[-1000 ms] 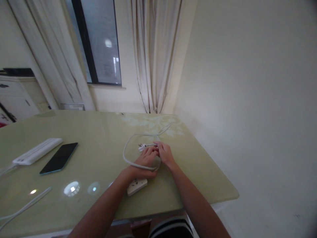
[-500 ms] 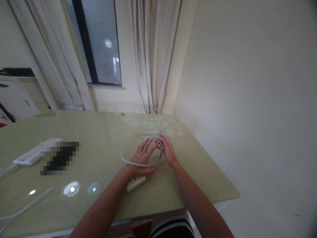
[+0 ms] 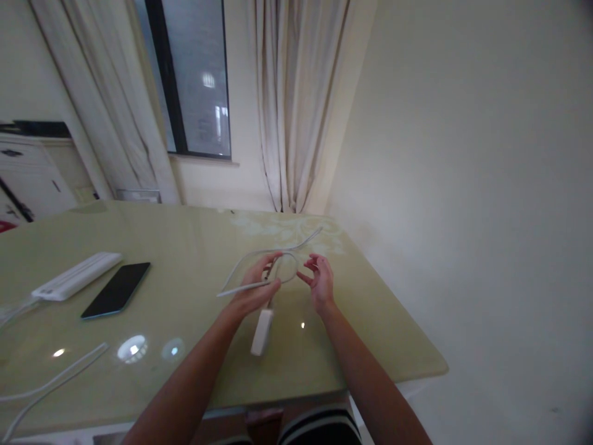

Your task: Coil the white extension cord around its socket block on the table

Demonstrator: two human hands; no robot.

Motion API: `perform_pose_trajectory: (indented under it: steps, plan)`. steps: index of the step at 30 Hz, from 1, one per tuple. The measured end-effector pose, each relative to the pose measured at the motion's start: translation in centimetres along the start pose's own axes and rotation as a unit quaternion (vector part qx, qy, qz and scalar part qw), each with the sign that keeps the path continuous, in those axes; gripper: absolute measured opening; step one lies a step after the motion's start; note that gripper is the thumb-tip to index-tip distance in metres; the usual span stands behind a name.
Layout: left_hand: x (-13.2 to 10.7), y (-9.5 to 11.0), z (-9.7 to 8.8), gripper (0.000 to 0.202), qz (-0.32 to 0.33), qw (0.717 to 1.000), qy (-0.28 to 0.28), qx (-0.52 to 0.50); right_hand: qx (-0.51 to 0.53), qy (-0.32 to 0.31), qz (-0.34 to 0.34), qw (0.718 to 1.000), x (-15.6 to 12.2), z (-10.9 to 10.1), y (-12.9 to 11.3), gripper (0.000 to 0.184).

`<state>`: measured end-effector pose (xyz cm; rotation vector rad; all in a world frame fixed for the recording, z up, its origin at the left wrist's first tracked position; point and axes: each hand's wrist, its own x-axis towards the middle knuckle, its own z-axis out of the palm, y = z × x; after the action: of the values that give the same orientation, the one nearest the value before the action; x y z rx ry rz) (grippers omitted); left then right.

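My left hand (image 3: 254, 287) is closed round a white cable (image 3: 288, 279), with the thumb in front and the fingers behind. A loop of it sticks out to the right of the thumb, and a longer loop trails over the tabletop behind. Below the left hand is a white power strip (image 3: 262, 332), slightly blurred and tilted, its cord running up to my grip. Whether it touches the table I cannot tell. My right hand (image 3: 319, 278) is just right of the cable loop, fingers apart and slightly curled, holding nothing.
On the left of the green tabletop (image 3: 185, 259) lie another white power strip (image 3: 78, 276) and a black phone (image 3: 117, 290). A white cord (image 3: 60, 377) runs along the front left. A wall (image 3: 463, 185) borders the right side, and curtains (image 3: 296, 123) hang behind.
My left hand has gone from lying flat within the cable loop to gripping the cable. The near power strip has turned more upright. My right hand has come away from the cable.
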<state>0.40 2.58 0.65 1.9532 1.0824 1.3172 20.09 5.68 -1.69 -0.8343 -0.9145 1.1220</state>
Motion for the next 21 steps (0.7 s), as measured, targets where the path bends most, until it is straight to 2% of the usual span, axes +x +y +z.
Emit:
perform_pose_trajectory:
  steps: [2, 4, 7, 9, 11, 13, 14, 16, 18, 19, 21]
  plan:
    - [0.3, -0.3, -0.4, 0.057, -0.043, 0.994, 0.022, -0.097, -0.026, -0.045, 0.066, 0.996, 0.0, 0.1, 0.6, 0.036]
    - [0.4, -0.6, -0.3, 0.055, -0.052, 0.980, 0.012, -0.193, -0.079, -0.106, 0.090, 0.987, -0.3, 0.7, 1.2, 0.041]
    - [0.3, -1.0, 0.4, 0.057, -0.036, 0.946, -0.033, -0.320, -0.130, -0.189, 0.029, 0.973, -1.0, 1.8, 1.5, 0.045]
    - [0.1, -1.0, 0.9, 0.061, -0.040, 0.937, -0.062, -0.341, -0.133, -0.211, -0.004, 0.968, -1.4, 2.1, 1.3, 0.041]
    - [-0.1, -0.6, 1.2, 0.067, -0.065, 0.951, -0.067, -0.296, -0.145, -0.198, -0.012, 0.969, -1.3, 1.9, 1.2, 0.038]
    - [-0.5, 0.1, 1.6, 0.067, -0.127, 0.958, -0.082, -0.242, -0.182, -0.154, -0.025, 0.971, -0.9, 1.4, 1.1, 0.040]
    - [-0.7, 0.5, 1.8, 0.064, -0.174, 0.950, -0.111, -0.233, -0.207, -0.130, -0.038, 0.969, -0.6, 1.0, 1.1, 0.041]
    - [-1.3, 1.5, 2.3, 0.056, -0.260, 0.911, -0.203, -0.249, -0.265, -0.095, -0.074, 0.957, 0.0, 0.1, 1.0, 0.042]
    - [-2.1, 2.4, 2.5, 0.059, -0.297, 0.873, -0.268, -0.280, -0.331, -0.093, -0.112, 0.932, 0.6, -0.9, 0.4, 0.040]
    - [-2.6, 2.7, 2.3, 0.062, -0.299, 0.866, -0.277, -0.291, -0.370, -0.103, -0.130, 0.914, 0.8, -1.5, -0.2, 0.038]
    - [-4.0, 3.0, 1.2, 0.065, -0.298, 0.869, -0.261, -0.297, -0.462, -0.127, -0.168, 0.862, 1.1, -3.0, -1.6, 0.034]
